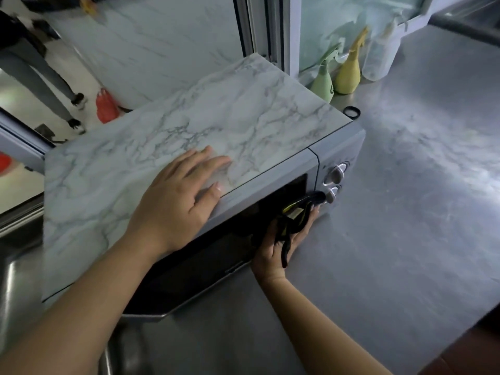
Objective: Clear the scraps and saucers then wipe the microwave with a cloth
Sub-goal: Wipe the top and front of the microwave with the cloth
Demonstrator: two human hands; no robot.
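Observation:
A grey microwave (332, 147) with a marble-patterned top stands on a steel counter, its dark glass door facing me. My left hand (178, 201) rests flat on the top near the front edge, fingers straight. My right hand (281, 239) presses a black cloth (295, 215) against the door's right side, just left of the two control knobs (335, 182). The cloth's loose end hangs down over my palm. No scraps or saucers are in view.
Green (323, 82), yellow (349, 74) and clear (380, 54) spray bottles stand behind the microwave by a window. A black ring (351, 112) lies on the steel counter (405, 212). A sink basin (16, 280) is at the left. A person's legs (40, 77) and a red container (107, 105) show beyond.

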